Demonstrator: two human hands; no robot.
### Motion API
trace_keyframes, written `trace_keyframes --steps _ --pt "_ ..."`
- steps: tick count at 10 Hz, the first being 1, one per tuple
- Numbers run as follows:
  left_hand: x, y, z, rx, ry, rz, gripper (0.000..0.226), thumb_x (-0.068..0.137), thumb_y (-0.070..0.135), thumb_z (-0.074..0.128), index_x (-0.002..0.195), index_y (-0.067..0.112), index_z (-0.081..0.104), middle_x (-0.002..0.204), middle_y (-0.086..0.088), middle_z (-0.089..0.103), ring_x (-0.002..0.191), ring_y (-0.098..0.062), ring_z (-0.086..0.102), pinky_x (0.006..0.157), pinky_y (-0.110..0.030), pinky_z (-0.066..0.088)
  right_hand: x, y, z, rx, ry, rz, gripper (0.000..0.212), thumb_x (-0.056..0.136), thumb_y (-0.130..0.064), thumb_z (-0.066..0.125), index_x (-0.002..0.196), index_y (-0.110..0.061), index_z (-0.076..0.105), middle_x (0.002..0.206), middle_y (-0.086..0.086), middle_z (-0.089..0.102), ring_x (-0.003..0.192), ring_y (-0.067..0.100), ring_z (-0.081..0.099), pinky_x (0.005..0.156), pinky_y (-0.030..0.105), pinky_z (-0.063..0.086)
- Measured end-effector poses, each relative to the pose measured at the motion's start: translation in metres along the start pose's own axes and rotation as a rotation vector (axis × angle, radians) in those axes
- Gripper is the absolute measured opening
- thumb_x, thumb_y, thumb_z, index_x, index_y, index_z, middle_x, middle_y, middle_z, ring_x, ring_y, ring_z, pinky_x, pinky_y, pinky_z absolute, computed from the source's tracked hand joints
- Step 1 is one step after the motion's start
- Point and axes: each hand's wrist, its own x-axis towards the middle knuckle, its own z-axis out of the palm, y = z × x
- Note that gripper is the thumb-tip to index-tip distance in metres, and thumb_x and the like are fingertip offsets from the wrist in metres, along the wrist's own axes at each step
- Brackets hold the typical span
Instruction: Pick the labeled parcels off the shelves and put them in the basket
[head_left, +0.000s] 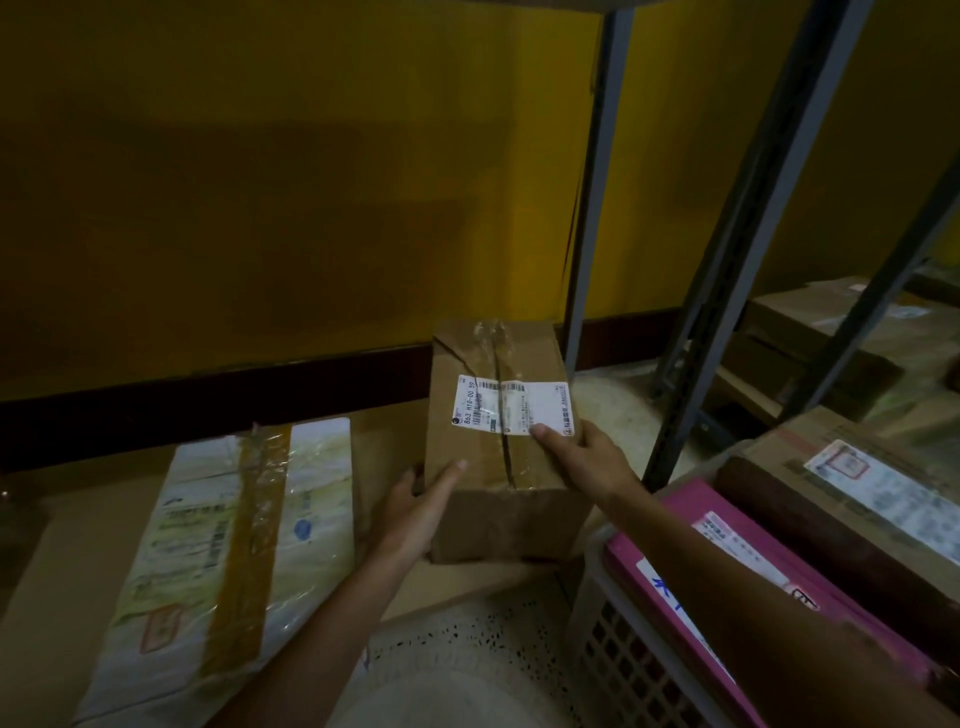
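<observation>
A brown cardboard parcel (498, 436) with a white shipping label on top sits on the low shelf board in the middle of the view. My left hand (415, 514) grips its near left side, thumb on top and fingers round the side. My right hand (582, 457) grips its right edge, thumb pressing on the label's corner. The white plastic basket (628, 670) stands at the lower right, under my right forearm. It holds a pink parcel (743, 540) and a dark brown box (831, 525), each with a label.
A large white plastic-wrapped parcel (218, 551) with brown tape lies on the shelf to the left. A grey shelf upright (727, 291) rises on the right, with more cardboard boxes (821, 338) behind it. A yellow wall backs the shelf.
</observation>
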Motion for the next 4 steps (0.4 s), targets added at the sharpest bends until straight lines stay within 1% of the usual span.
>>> trace_keyframes --steps 1,2,3,4 --pt "0.001 0.001 -0.001 0.052 -0.032 0.018 0.041 0.079 0.057 0.057 0.113 0.034 0.051 0.092 0.014 0.053 0.084 -0.012 0.051 0.076 -0.031 0.046 0.004 -0.007 0.003 -0.157 0.113 -0.005 0.054 0.089 -0.050 0.053 0.125 -0.010 0.050 0.124 0.012 0.059 0.101 0.022 0.058 0.078 0.029 0.048" --pt "0.000 0.003 -0.005 0.104 -0.075 0.007 0.033 0.079 0.060 0.054 0.102 0.037 0.048 0.089 0.016 0.054 0.082 -0.010 0.053 0.078 -0.031 0.046 0.004 -0.012 0.001 -0.214 0.088 -0.001 0.052 0.091 -0.047 0.051 0.128 -0.010 0.046 0.127 0.013 0.056 0.111 0.027 0.056 0.090 0.037 0.050" --pt "-0.006 0.007 -0.011 0.125 -0.107 0.055 0.033 0.081 0.055 0.056 0.105 0.033 0.053 0.098 0.011 0.062 0.084 -0.010 0.057 0.079 -0.032 0.048 -0.001 -0.009 0.000 -0.159 0.009 0.029 0.054 0.093 -0.045 0.049 0.134 -0.012 0.040 0.133 0.012 0.051 0.116 0.028 0.053 0.095 0.040 0.047" --pt "-0.015 0.024 -0.013 0.230 -0.020 0.132 0.041 0.083 0.046 0.060 0.117 0.023 0.054 0.116 0.000 0.065 0.095 -0.014 0.061 0.083 -0.033 0.052 -0.012 -0.019 -0.007 -0.277 0.091 0.006 0.051 0.094 -0.042 0.049 0.132 -0.009 0.041 0.129 0.014 0.053 0.113 0.027 0.055 0.095 0.043 0.048"
